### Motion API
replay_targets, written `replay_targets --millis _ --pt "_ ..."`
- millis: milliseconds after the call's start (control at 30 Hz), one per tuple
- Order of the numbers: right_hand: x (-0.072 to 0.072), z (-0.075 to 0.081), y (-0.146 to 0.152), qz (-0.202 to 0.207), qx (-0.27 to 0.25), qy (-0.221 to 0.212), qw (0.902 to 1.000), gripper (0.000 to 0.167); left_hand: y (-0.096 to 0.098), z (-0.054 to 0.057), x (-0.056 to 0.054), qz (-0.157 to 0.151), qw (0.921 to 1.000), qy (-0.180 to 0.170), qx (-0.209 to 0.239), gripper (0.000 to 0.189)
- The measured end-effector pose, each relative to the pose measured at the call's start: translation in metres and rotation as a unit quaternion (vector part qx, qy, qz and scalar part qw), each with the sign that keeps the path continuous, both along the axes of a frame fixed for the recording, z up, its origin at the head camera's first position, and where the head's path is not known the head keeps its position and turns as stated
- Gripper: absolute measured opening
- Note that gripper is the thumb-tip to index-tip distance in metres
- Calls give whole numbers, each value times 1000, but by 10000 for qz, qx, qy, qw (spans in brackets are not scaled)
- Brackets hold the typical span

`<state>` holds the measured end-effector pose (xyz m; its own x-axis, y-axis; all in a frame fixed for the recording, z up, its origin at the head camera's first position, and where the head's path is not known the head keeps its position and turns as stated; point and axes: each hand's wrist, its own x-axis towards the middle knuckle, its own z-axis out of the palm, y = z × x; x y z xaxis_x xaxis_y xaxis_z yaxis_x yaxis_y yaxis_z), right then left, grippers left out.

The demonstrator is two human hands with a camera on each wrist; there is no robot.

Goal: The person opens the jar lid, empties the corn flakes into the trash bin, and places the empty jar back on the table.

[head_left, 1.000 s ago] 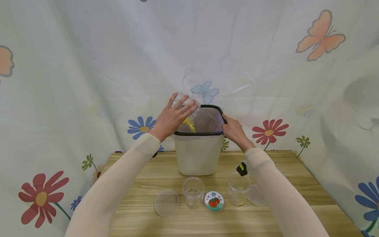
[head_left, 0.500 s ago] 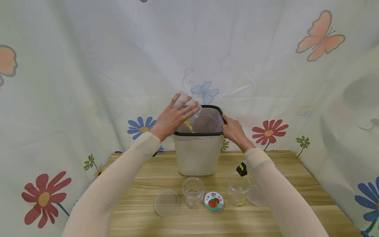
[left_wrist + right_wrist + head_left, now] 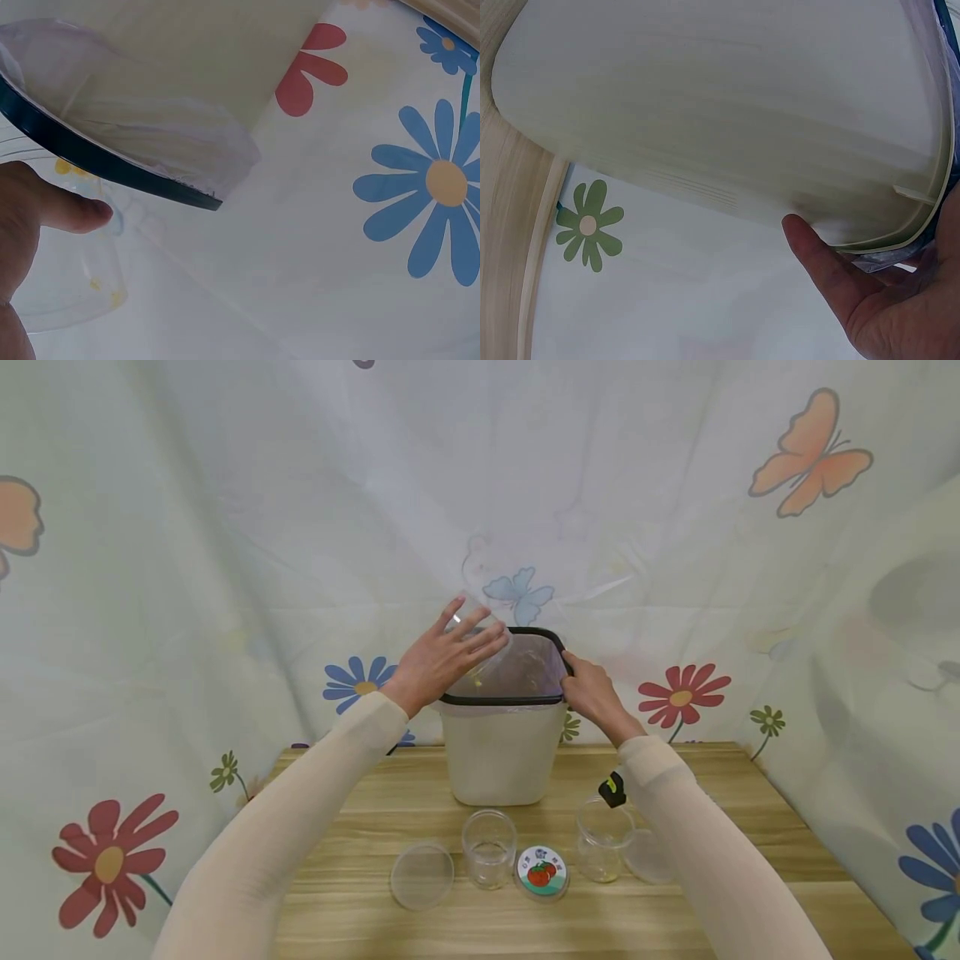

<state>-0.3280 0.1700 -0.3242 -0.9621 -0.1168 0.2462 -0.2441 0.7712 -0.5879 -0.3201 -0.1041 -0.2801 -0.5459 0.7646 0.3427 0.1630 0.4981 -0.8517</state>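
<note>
In the head view my left hand [image 3: 444,658] holds a clear plastic cup [image 3: 67,262] tipped over the left part of a cream bin [image 3: 498,756]. The left wrist view shows my thumb against the cup's side, and a few small yellow bits [image 3: 63,166] in it near the mouth. The other fingers lie spread over the cup in the head view. My right hand [image 3: 592,691] grips the right side of the bin's black rim [image 3: 502,700], thumb on the outer wall in the right wrist view. A thin plastic liner [image 3: 542,668] lines the bin.
Before the bin on the wooden table [image 3: 360,893] stand two clear cups, the left cup [image 3: 490,852] and right cup [image 3: 602,843]. Between them lies a tomato-printed lid [image 3: 542,872]. Clear lids lie to the left [image 3: 422,877] and right, the right lid [image 3: 648,857] partly behind my sleeve.
The stream of yellow bits falling from the cup has thinned to almost nothing. My left hand and the cup have shifted very slightly; the right hand stays on the rim.
</note>
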Motion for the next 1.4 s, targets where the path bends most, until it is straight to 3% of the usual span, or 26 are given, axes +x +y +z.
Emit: replay_targets --millis 867,1400 --pt "-2 2 1 20 26 -44 10000 63 7 10 -1 66 9948 -31 -1019 117" --pt "-2 1 2 -54 125 -2 9999 63 13 14 1 44 9859 243 -1655 113"
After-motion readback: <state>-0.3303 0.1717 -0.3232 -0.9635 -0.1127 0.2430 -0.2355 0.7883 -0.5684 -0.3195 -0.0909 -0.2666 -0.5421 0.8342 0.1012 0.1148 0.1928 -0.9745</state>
